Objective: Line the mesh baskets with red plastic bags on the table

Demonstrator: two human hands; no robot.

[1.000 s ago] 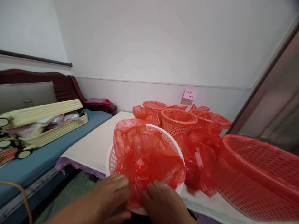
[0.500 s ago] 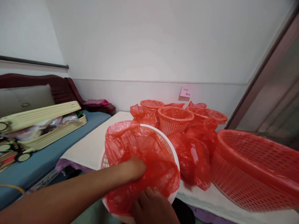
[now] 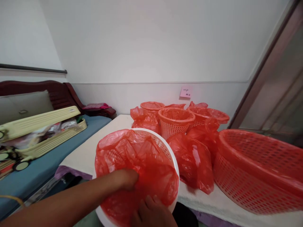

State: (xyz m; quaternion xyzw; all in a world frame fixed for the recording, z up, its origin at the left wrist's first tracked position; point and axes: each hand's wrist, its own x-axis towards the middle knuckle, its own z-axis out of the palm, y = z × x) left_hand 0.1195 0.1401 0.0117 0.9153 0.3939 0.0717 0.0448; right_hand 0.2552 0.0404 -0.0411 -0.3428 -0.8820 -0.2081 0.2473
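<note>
A white perforated plastic basket (image 3: 174, 157) is in front of me, with a thin red plastic bag (image 3: 118, 145) spread inside it and over its left rim. My left hand (image 3: 129, 179) reaches down into the bag; its fingers are hidden behind the wrist and the plastic. At the near side, my right hand (image 3: 153, 212) lies over the rim, fingers curled onto the bag's near edge. Part of the white rim shows uncovered at the back and right.
Red baskets (image 3: 176, 116) and bunched red bags (image 3: 191, 157) stand on a cream-covered bed (image 3: 113, 126). A large red basket (image 3: 255, 170) is at right. On the left, an open cream suitcase (image 3: 54, 135) lies on a blue bed (image 3: 94, 121). A pink note (image 3: 186, 92) sticks to the wall.
The white basket with its bag has shifted slightly left and down in view, both hands along with it. My left hand sits somewhat deeper in the bag.
</note>
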